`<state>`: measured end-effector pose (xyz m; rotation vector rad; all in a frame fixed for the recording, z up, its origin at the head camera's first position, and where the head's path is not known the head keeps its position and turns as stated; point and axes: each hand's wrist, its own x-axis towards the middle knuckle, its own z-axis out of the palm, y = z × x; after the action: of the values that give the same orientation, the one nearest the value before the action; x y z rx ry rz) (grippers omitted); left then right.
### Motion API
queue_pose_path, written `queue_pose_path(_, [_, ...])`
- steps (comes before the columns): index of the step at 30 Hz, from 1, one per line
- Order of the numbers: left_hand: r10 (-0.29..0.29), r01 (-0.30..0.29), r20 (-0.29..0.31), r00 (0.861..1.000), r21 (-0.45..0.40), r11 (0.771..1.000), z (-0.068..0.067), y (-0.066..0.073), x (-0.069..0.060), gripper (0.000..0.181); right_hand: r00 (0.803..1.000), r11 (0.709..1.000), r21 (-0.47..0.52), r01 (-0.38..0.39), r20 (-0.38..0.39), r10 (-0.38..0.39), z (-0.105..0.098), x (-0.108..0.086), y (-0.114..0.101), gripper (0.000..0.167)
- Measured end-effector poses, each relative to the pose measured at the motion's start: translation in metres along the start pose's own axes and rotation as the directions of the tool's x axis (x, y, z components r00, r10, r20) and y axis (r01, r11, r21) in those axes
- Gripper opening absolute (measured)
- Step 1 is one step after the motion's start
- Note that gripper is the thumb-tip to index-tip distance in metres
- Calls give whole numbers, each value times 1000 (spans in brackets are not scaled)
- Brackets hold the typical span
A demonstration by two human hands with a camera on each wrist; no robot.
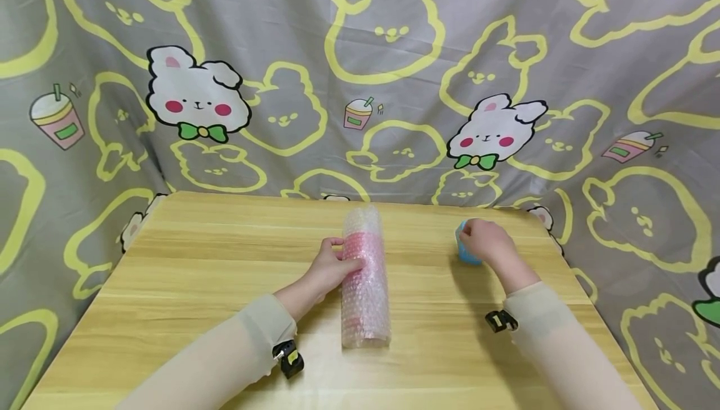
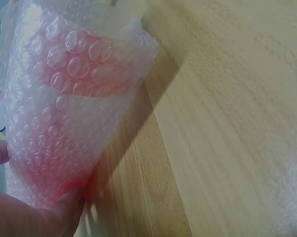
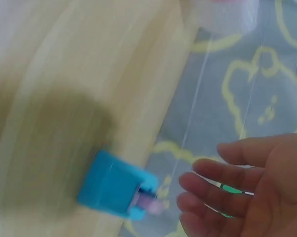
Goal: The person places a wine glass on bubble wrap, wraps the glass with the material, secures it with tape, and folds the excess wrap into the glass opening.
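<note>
One bubble-wrapped roll was mid-bench, room both sides; my left grip had thumb and fingers round it. One blue item near far edge; my right grip, fingers loosely extended beside it, held nothing.

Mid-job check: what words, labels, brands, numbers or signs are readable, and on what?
No text can be read.
Roll: none visible.
Blue thing: none visible, view blurred.
Wrist cameras: yellow marks, too small to read.
Curtain: drawings, no legible words.
</note>
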<state>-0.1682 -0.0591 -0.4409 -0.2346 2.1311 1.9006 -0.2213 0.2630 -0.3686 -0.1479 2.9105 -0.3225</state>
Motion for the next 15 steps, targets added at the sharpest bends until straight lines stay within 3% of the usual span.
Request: queue_pose_path(15, [20, -20, 25, 999, 4, 1000, -1, 4, -2, 71, 990, 990, 38, -139, 27, 138, 12, 15, 45, 40])
